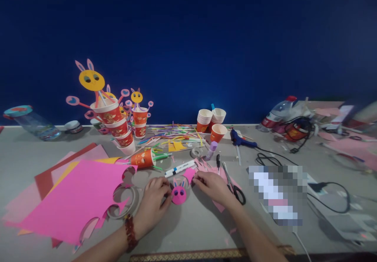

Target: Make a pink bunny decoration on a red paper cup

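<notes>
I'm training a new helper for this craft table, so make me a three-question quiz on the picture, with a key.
1. Multiple choice. Which wrist wears the bracelet?
A) left
B) right
C) both
2. True or false. The pink rabbit face lies on the table between the left hand and the right hand.
3. Fill in the gap. The cup beside the large pink sheet, with green straws at its mouth, lies on its ____.

Key: 1. A, left; 2. True; 3. side.
</notes>
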A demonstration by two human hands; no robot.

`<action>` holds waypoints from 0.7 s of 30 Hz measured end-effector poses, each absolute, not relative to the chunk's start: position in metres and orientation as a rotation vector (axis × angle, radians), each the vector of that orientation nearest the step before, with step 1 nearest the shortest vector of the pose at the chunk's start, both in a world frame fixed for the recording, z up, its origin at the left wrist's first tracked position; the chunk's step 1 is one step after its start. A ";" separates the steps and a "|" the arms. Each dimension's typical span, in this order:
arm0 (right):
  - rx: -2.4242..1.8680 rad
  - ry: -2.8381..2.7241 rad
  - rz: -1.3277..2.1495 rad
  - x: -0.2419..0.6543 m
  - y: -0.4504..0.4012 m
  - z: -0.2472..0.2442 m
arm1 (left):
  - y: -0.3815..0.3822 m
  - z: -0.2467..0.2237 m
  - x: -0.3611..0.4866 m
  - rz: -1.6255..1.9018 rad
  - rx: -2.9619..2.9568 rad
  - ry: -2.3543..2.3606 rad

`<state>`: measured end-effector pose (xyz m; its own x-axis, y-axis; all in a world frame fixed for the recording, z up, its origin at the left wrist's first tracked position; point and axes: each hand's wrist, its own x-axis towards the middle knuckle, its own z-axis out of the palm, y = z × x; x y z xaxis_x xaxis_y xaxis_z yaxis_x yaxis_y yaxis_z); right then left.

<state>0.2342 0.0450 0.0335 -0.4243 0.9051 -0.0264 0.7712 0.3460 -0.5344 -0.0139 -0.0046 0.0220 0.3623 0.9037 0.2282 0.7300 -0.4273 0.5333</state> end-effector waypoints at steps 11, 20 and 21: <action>-1.532 -2.300 0.708 0.235 0.044 0.041 | -0.003 0.023 -0.015 0.706 2.276 1.443; -1.516 -2.299 0.728 0.234 0.045 0.038 | -0.003 0.022 -0.016 0.711 2.247 1.456; -1.514 -2.294 0.731 0.234 0.045 0.038 | -0.003 0.022 -0.016 0.707 2.251 1.457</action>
<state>0.2340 0.0450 0.0376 -0.4015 0.9153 -0.0311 0.7645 0.3163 -0.5617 -0.0156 -0.0026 0.0217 0.3408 0.9162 0.2109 0.7324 -0.3994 0.5514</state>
